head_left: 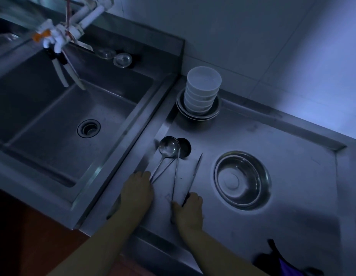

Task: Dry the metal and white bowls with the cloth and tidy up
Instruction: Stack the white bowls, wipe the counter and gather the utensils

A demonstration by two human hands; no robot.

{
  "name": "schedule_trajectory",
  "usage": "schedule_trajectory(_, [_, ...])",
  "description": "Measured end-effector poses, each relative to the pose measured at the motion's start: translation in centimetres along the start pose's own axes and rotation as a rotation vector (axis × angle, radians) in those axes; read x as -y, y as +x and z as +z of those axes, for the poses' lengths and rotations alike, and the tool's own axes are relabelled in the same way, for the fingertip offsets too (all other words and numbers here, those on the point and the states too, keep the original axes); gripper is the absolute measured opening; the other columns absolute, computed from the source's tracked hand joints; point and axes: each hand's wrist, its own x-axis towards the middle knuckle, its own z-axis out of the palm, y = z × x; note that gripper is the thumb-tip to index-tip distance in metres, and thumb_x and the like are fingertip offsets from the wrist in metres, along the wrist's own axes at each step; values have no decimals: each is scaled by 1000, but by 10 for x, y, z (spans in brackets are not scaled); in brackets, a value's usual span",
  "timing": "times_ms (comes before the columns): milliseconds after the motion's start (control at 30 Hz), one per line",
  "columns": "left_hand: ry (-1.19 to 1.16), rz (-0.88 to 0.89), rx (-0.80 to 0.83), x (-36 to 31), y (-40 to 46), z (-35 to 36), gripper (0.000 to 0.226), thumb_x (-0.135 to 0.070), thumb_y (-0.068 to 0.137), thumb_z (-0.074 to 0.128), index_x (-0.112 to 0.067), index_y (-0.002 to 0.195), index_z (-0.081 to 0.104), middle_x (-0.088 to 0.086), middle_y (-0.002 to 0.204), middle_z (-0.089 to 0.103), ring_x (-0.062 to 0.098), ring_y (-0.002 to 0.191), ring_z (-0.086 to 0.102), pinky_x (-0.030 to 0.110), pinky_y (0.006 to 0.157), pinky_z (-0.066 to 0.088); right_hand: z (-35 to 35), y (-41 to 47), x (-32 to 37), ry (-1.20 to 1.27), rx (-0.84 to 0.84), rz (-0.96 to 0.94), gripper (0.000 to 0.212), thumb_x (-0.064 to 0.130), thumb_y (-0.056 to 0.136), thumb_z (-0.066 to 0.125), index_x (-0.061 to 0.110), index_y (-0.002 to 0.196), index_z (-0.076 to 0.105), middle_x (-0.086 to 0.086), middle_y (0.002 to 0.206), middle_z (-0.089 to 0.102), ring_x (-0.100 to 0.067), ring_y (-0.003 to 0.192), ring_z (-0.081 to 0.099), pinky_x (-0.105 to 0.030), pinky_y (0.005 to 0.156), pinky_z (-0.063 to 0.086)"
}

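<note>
The right hand (188,211) is nearest, its fingers curled around a knife (195,176) handle low on the steel counter (292,140). The left hand (138,188) holds the spoons (167,150) by their handle ends. The metal bowl (242,179) sits just right of the knife, away from both hands. The white bowls (202,90) stand stacked at the back. A dark cloth (280,261) lies at the counter's near edge.

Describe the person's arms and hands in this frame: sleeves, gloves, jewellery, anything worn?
Both arms are bare as far as the frame shows; no sleeve is visible on either. The left hand and right hand wear no gloves, and I can see no watch, bracelet or ring, though the light is dim and the fingers are partly hidden, so small items could be missed.
</note>
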Motion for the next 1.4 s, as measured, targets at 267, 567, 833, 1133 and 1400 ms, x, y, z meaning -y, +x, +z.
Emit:
schedule_trajectory(267, [-93,314,-125,-61,-14,-6,31,10,61,74,3,91,69,19,86,67,36,78,64,42,66,55,-84,-5,-69,-424,-32,-247,44,23,90,57,9,131,46,-9,123,50,-26,115,45,-34,99,36])
schedule_trajectory(567, [-159,654,-32,-151,-25,21,38,12,51,77,-1,86,72,13,83,68,30,73,66,34,64,55,-216,-64,-216,-768,-236,-533,56,47,98,23,22,97,73,-8,108,61,-24,94,48,-35,82,36])
schedule_trajectory(833, [-116,718,127,-201,-29,56,37,6,56,74,-6,91,71,11,85,66,30,74,63,32,65,51,-221,-34,-242,-1014,148,-567,75,62,74,49,35,142,35,-13,148,32,-29,140,22,-49,108,13])
schedule_trajectory(1133, [-124,651,64,-251,-3,91,29,-2,63,66,-9,91,69,8,90,65,28,81,64,32,74,50,-248,87,-221,-890,44,-579,76,63,79,47,36,147,23,-9,149,35,-29,139,30,-53,108,17])
schedule_trajectory(1400, [-48,467,9,-303,36,107,34,-11,68,62,-9,101,68,8,108,65,31,97,58,40,85,48,-286,238,-171,-868,-44,-647,73,62,85,36,40,148,5,-7,154,25,-23,144,13,-47,116,1])
